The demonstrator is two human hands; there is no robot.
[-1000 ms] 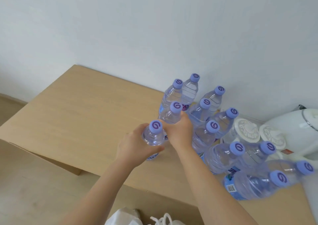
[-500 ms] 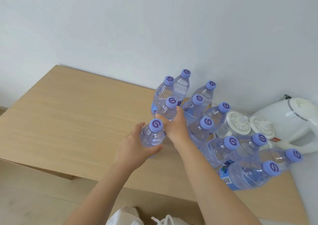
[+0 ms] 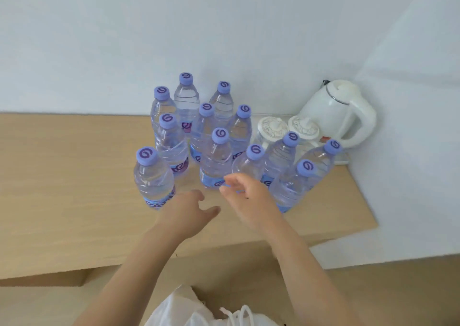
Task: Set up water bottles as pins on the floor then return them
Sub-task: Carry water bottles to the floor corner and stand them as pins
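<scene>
Water bottles (image 3: 216, 161) stand clustered on the table (image 3: 62, 176); left hand (image 3: 185, 213) and right hand (image 3: 249, 201) hover empty, fingers relaxed.

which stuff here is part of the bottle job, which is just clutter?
Job:
water bottles, standing together on the wooden table
left hand and right hand, both open, holding nothing

Clutter:
white kettle
two white lidded jars
white bag at the bottom edge
</scene>
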